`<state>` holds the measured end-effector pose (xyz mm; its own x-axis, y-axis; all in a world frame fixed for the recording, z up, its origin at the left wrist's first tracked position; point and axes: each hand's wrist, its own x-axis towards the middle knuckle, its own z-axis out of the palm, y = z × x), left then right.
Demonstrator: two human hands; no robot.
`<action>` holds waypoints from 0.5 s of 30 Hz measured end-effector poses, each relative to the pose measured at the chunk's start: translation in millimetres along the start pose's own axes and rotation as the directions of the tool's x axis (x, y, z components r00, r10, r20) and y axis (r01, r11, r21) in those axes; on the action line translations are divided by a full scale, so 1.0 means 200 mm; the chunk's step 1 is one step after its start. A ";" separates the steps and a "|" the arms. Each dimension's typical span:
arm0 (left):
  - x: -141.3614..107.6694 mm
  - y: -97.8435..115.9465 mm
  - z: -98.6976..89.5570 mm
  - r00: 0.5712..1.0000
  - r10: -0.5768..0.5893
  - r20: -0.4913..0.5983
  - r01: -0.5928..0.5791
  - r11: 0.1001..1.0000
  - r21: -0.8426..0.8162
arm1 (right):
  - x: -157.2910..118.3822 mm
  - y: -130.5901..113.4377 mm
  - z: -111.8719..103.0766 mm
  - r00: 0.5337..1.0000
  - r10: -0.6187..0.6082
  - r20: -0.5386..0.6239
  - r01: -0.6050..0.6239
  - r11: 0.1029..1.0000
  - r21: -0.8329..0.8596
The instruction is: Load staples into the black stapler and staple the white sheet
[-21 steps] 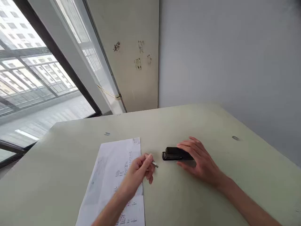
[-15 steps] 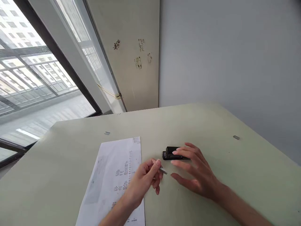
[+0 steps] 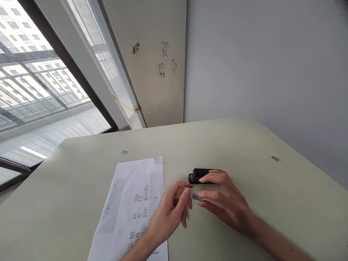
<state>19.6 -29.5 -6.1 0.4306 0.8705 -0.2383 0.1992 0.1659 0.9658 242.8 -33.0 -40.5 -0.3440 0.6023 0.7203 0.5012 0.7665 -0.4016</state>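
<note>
A short grey strip of staples lies between the fingertips of my two hands. My right hand pinches its right end between thumb and fingertip, with another finger stretched over the stapler. My left hand is at the strip's other end, its thumb and fingers loosely apart; whether a fingertip still touches the strip is hard to see. Just beyond my hands, a black stapler lies on the table, its right part hidden behind my right fingers. Left of it are printed sheets of paper, partly covered by my left forearm.
Another small grey strip lies on the right of the pale table, and more grey pieces lie beyond the paper. A grey wall stands behind the table, and a window is on the left.
My right hand has closed in and taken the strip's end between its fingers. The strip has shifted right, out of my left hand's pinch, and my left fingers have loosened.
</note>
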 end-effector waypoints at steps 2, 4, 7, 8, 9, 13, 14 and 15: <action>-0.01 -0.02 -0.01 0.977 0.211 -0.040 -0.192 0.944 0.269 | -0.01 0.01 0.00 0.997 0.071 -0.029 -0.069 0.997 0.045; -0.02 -0.05 -0.02 0.925 0.380 -0.003 -0.331 0.810 0.484 | -0.02 0.02 0.01 0.992 0.122 -0.037 -0.118 0.989 0.084; -0.03 -0.10 -0.03 0.866 0.499 0.030 -0.409 0.672 0.618 | -0.02 0.01 0.02 0.989 0.147 -0.014 -0.144 0.983 0.110; -0.03 -0.11 -0.03 0.851 0.524 0.026 -0.417 0.646 0.640 | -0.02 0.01 0.02 0.989 0.149 0.000 -0.148 0.982 0.117; -0.03 -0.11 -0.03 0.838 0.546 0.023 -0.424 0.623 0.657 | -0.02 0.01 0.02 0.988 0.152 0.014 -0.153 0.980 0.125; -0.02 -0.12 -0.02 0.806 0.592 0.010 -0.428 0.570 0.701 | -0.01 0.02 0.00 0.990 0.143 0.011 -0.144 0.982 0.120; -0.02 -0.11 -0.02 0.805 0.593 0.005 -0.423 0.568 0.706 | -0.01 0.03 -0.01 0.987 0.159 -0.018 -0.156 0.983 0.100; -0.02 -0.11 -0.02 0.808 0.590 -0.001 -0.414 0.569 0.711 | 0.00 0.04 -0.02 0.977 0.203 -0.058 -0.198 0.977 0.076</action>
<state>9.1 -34.6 -26.4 0.4644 0.8014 0.3770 0.5605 -0.5956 0.5755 250.9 -27.8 -42.0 -0.1884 0.7314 0.6555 0.4980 0.6464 -0.5781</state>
